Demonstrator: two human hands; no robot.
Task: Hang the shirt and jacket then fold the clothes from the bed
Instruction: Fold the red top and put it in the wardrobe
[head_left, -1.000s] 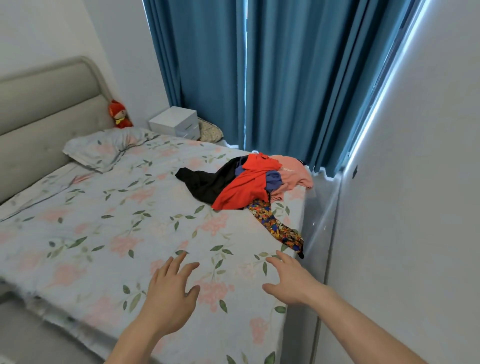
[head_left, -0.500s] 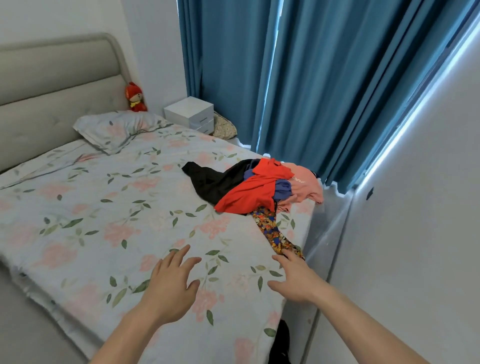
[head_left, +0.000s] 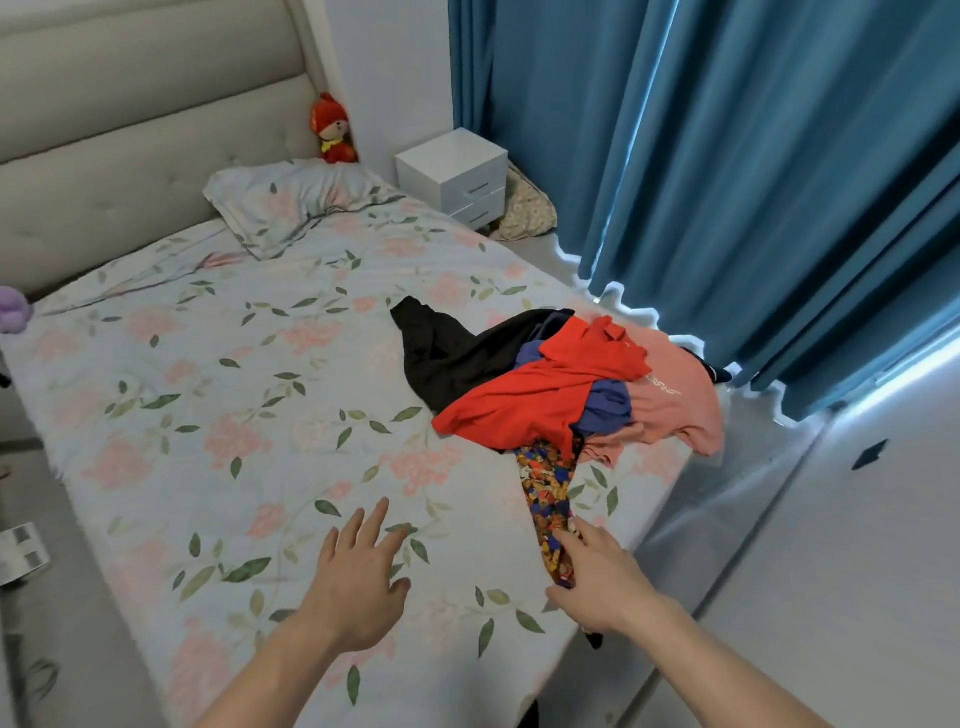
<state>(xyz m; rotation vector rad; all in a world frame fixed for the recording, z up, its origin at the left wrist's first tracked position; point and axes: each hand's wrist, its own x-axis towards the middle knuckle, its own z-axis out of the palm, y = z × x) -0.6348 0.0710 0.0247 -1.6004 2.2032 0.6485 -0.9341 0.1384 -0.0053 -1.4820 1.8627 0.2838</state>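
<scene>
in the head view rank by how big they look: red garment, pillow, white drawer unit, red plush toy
1. red garment
2. pillow, close to it, unsure
3. white drawer unit
4. red plush toy
The last three lie farther from the camera.

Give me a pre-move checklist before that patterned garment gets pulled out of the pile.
1. Right hand on the patterned garment: ok, its fingers lie on the near end; whether they pinch it, cannot tell.
2. Left hand free to help: ok, open above the floral sheet, holding nothing.
3. Garment free of the pile: not ok, its far end runs under the red shirt.
4. Pile secure on the bed: cannot tell, the pink top lies at the bed's right edge.
5. Near end's lie: not ok, it trails over the bed edge.
</scene>
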